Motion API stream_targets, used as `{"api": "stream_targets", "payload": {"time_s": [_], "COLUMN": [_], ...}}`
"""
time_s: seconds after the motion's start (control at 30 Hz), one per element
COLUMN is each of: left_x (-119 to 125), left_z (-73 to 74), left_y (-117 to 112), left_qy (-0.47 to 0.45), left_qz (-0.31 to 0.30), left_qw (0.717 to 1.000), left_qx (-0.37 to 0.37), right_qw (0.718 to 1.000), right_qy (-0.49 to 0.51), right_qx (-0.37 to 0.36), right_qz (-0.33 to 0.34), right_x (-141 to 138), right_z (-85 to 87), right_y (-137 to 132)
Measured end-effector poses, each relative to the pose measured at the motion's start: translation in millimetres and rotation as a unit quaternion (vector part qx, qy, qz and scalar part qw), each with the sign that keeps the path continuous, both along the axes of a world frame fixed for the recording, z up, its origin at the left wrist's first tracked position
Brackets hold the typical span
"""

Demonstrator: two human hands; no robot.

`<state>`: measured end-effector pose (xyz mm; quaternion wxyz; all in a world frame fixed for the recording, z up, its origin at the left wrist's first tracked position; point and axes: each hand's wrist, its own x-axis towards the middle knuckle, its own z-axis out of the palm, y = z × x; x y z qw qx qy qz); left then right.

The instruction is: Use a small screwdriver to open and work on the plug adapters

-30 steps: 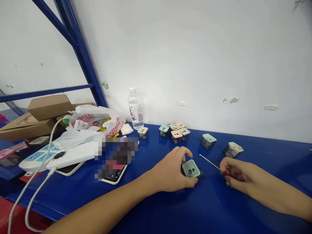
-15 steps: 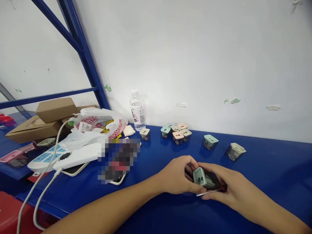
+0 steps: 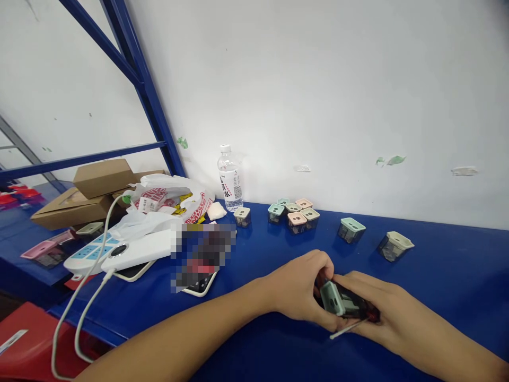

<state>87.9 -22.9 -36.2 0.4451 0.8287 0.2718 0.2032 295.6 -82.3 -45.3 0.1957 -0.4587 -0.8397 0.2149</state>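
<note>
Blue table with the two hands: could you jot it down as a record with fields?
Left hand: on green-topped sharpener
Right hand: on same sharpener; holds thin red-handled tool
Beyond hands: nine other sharpeners, six clustered, three apart
Bottle: upright, by the wall
Left side: power strip, plastic bag, cardboard boxes
Surface: blue table

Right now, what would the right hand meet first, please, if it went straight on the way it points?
Past the green sharpener it holds, the right hand would probably meet the left hand first, though depth is unclear.
</note>
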Motion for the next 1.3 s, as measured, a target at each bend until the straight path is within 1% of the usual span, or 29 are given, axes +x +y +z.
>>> {"api": "stream_targets", "payload": {"time_s": [0.1, 0.2, 0.33, 0.37, 0.4, 0.5, 0.53, 0.57, 0.6, 0.67, 0.73, 0.8, 0.87, 0.93, 0.97, 1.07, 1.13, 1.2, 1.3], "left_x": [1.3, 2.7, 3.5, 3.3, 3.1, 1.2, 0.3, -0.8, -1.8, -3.5, -3.9, -2.7, -0.6, 1.2, 1.7, 2.3, 2.7, 3.7, 5.7], "left_z": [1.0, -1.3, -5.9, -6.9, -7.8, -9.3, -9.2, -9.0, -8.6, -7.9, -8.3, -10.1, -12.3, -13.8, -14.1, -13.9, -13.6, -13.3, -12.1], "left_y": [1.7, 4.5, 5.6, 5.2, 4.6, 3.3, 3.3, 3.6, 4.1, 5.2, 5.6, 4.9, 3.9, 3.4, 3.5, 4.8, 5.5, 5.2, 2.7], "left_qy": [0.031, 0.038, 0.022, 0.010, -0.005, -0.057, -0.064, -0.065, -0.062, -0.053, -0.038, -0.011, 0.006, 0.001, -0.004, -0.036, -0.062, -0.068, -0.052], "left_qz": [-0.019, -0.029, -0.040, -0.044, -0.047, -0.040, -0.036, -0.036, -0.043, -0.074, -0.094, -0.085, -0.064, -0.045, -0.037, -0.014, 0.002, 0.021, 0.036], "left_qw": [0.999, 0.999, 0.997, 0.997, 0.997, 0.998, 0.997, 0.997, 0.996, 0.986, 0.969, 0.957, 0.953, 0.960, 0.968, 0.990, 0.996, 0.997, 0.998], "left_qx": [0.003, 0.016, 0.069, 0.070, 0.058, -0.011, -0.012, 0.006, 0.041, 0.140, 0.225, 0.278, 0.295, 0.275, 0.249, 0.132, 0.068, 0.034, 0.009], "right_qw": [1.000, 0.999, 0.999, 0.999, 0.999, 0.998, 0.998, 0.997, 0.996, 0.993, 0.987, 0.982, 0.983, 0.987, 0.990, 0.996, 0.997, 0.997, 0.998], "right_qy": [-0.011, -0.018, -0.027, -0.027, -0.026, -0.023, -0.023, -0.021, -0.015, 0.008, 0.041, 0.068, 0.081, 0.074, 0.065, 0.026, 0.004, -0.023, -0.051], "right_qx": [-0.014, -0.035, -0.031, -0.027, -0.026, -0.042, -0.054, -0.068, -0.083, -0.116, -0.150, -0.172, -0.166, -0.139, -0.122, -0.081, -0.080, -0.079, -0.042], "right_qz": [-0.001, -0.003, -0.023, -0.028, -0.030, -0.032, -0.032, -0.032, -0.032, -0.029, -0.027, -0.024, -0.016, -0.006, -0.001, 0.012, 0.010, 0.002, 0.005], "right_x": [-0.6, -1.2, 1.2, 2.5, 4.0, 8.3, 9.4, 10.4, 11.1, 11.8, 11.3, 9.4, 7.2, 6.1, 6.3, 8.8, 9.3, 7.5, 2.9], "right_z": [-0.5, -1.0, -1.0, -1.0, -0.9, -0.4, -0.2, 0.0, 0.2, 0.8, 1.7, 3.1, 4.6, 5.6, 5.8, 4.4, 2.3, 0.0, -2.6], "right_y": [-2.2, -3.6, -1.6, -0.5, 0.6, 3.9, 5.0, 6.0, 7.0, 8.6, 9.3, 8.4, 6.2, 3.5, 2.3, 0.8, 1.9, 3.6, 4.6]}}
